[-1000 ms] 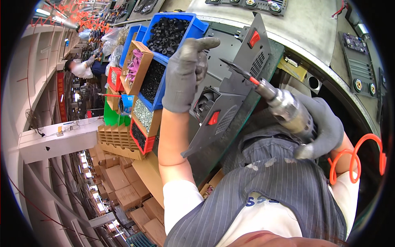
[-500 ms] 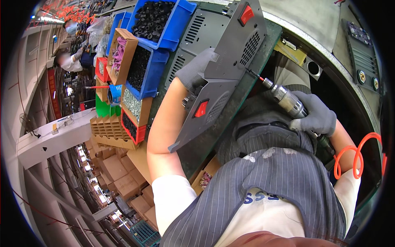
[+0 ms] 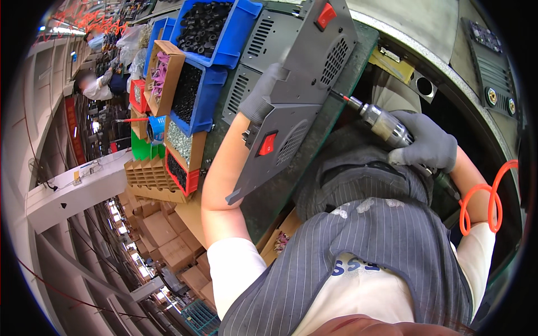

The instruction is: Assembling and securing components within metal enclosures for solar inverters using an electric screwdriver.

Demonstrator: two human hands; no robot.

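Observation:
My gloved left hand (image 3: 262, 96) is closed on the inner edge of a dark grey metal panel (image 3: 302, 75), which has a round vent grille and a red rocker switch (image 3: 325, 15). A second, similar panel (image 3: 284, 131), with its own red switch (image 3: 267, 144), lies just nearer, below that hand. Both rest over the green bench top at a slant. In my gloved right hand (image 3: 428, 144) is a silver power screwdriver (image 3: 386, 124) on an orange coiled hose. Its bit points at the far panel's right edge; whether it touches a screw I cannot tell.
Blue bins (image 3: 204, 28) of black parts stand left of the panels, beside cardboard boxes of pink pieces (image 3: 159, 75) and small screws (image 3: 179, 141). Slotted grey plates (image 3: 269, 36) lie behind. The orange coiled hose (image 3: 492, 196) hangs at my right arm. Another person (image 3: 98, 87) is far left.
The panels have shifted slightly left and sit flatter to view. The screwdriver and my right hand have moved a little left and up, with the bit still by the panel's edge.

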